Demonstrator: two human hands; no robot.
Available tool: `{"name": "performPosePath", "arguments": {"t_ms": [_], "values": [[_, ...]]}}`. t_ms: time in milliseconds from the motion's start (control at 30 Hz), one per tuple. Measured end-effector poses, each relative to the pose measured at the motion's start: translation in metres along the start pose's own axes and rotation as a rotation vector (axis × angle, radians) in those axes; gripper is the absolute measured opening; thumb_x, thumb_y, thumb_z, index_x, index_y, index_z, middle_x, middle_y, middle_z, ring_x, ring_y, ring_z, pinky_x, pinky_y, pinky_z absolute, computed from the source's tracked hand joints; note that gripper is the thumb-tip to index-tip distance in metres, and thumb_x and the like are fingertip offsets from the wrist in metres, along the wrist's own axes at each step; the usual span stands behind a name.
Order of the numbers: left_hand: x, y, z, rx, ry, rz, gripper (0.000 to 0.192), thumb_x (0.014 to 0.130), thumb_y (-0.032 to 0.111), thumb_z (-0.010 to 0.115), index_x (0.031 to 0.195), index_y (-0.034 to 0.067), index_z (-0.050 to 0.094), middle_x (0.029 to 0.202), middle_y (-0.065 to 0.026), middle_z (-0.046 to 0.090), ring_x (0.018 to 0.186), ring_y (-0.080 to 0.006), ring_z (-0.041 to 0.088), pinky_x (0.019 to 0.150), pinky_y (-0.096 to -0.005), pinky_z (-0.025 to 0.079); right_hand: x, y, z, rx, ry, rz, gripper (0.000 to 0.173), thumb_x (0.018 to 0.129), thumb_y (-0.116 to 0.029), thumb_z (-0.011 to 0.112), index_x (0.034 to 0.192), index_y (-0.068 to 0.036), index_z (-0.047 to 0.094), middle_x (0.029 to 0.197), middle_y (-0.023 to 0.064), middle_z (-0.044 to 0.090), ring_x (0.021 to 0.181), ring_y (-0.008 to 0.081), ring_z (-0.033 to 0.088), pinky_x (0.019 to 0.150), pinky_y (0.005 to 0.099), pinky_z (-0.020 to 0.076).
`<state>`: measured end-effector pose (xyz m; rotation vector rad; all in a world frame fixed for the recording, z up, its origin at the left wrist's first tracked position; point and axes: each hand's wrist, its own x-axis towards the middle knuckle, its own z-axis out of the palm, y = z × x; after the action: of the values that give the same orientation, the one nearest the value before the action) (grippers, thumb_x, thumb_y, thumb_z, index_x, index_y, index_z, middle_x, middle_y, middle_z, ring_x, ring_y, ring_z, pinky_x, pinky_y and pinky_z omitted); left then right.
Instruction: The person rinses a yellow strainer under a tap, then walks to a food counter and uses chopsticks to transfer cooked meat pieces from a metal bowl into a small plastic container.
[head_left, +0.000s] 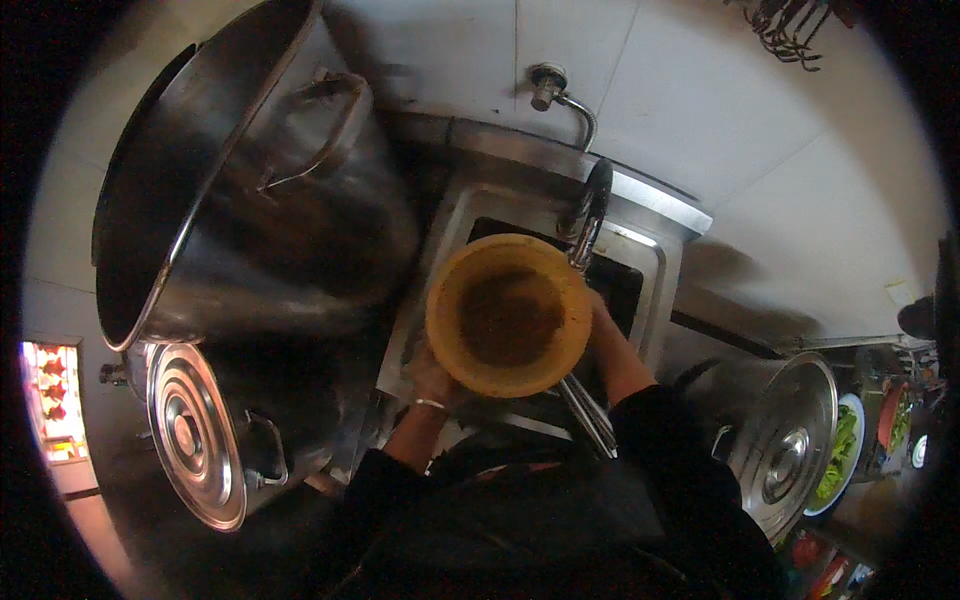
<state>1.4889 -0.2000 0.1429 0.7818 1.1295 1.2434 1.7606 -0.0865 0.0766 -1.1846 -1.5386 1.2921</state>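
A round yellow bowl or basin (511, 379) is held over a stainless steel sink (465, 202); its inside looks dark brown and blurred. My left hand (433, 379) grips its lower left side, and my right hand (598, 315) grips its right side; the bowl hides most of the fingers. The metal faucet (592, 214) reaches down to the bowl's upper right rim. Below the bowl, near my right forearm, a metal wire whisk (589, 416) lies slanted, its far end hidden.
A very large steel pot (300, 247) stands at the left, above a lidded pot (196, 435). Another lidded pot (784, 450) is at the right, beside a bowl of green leaves (838, 454). A wall valve (547, 84) with a hose is behind the sink.
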Motion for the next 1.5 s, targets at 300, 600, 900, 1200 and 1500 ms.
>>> {"name": "performPosePath", "arguments": {"t_ms": [300, 600, 900, 1200, 1500], "values": [[-0.096, 0.061, -0.068, 0.125, 0.441, -0.016, 0.034, 0.083, 0.020, 0.054, 0.112, 0.003, 0.050, 0.107, -0.0066, 0.056, 0.093, -0.0197, 0.055, 0.079, -0.0313, 0.045, 0.022, -0.132, 0.043, 1.141, 0.193, 0.541, 0.007, 0.084, -0.015, 0.053, 0.078, -0.010, 0.051, 0.063, 0.0001, 0.044, 0.048, 0.0087, 0.038, 0.041, 0.0234, 0.0321], [-0.135, 0.051, -0.104, 0.151, 0.562, -0.026, 0.034, 0.083, 0.022, 0.054, 0.112, 0.004, 0.050, 0.106, -0.0069, 0.056, 0.093, -0.0204, 0.055, 0.078, -0.0320, 0.046, 0.049, -0.085, 0.005, 0.755, 0.525, 0.490, 0.024, 0.087, -0.031, 0.050, 0.086, -0.007, 0.051, 0.058, 0.0054, 0.047, 0.052, 0.0251, 0.046, 0.050, 0.0362, 0.0411], [-0.167, 0.041, -0.121, 0.193, 0.591, -0.056, 0.034, 0.083, 0.023, 0.054, 0.111, 0.004, 0.050, 0.106, -0.0073, 0.056, 0.092, -0.0211, 0.056, 0.078, -0.0326, 0.046, 0.089, -0.098, -0.040, 0.627, 0.324, 0.037, 0.034, 0.088, -0.036, 0.043, 0.103, -0.007, 0.052, 0.094, 0.0072, 0.056, 0.084, 0.0235, 0.049, 0.075, 0.0413, 0.0404], [-0.194, 0.038, -0.138, 0.283, 0.459, -0.062, 0.035, 0.082, 0.025, 0.054, 0.110, 0.005, 0.050, 0.105, -0.0077, 0.057, 0.092, -0.0218, 0.056, 0.077, -0.0332, 0.047, 0.038, -0.142, -0.017, 0.702, 0.225, 0.123, 0.034, 0.086, -0.030, 0.050, 0.108, -0.004, 0.050, 0.095, 0.0088, 0.058, 0.090, 0.0226, 0.056, 0.077, 0.0363, 0.0454], [-0.201, 0.035, -0.159, 0.353, 0.270, 0.170, 0.029, 0.079, 0.024, 0.056, 0.104, 0.008, 0.057, 0.105, -0.0112, 0.058, 0.092, -0.0258, 0.057, 0.074, -0.0343, 0.046, -0.106, -0.132, 0.068, -0.942, 0.056, 0.008, 0.036, 0.083, -0.025, 0.055, 0.113, -0.005, 0.052, 0.099, 0.0125, 0.059, 0.093, 0.0265, 0.057, 0.081, 0.0365, 0.0426]]}}
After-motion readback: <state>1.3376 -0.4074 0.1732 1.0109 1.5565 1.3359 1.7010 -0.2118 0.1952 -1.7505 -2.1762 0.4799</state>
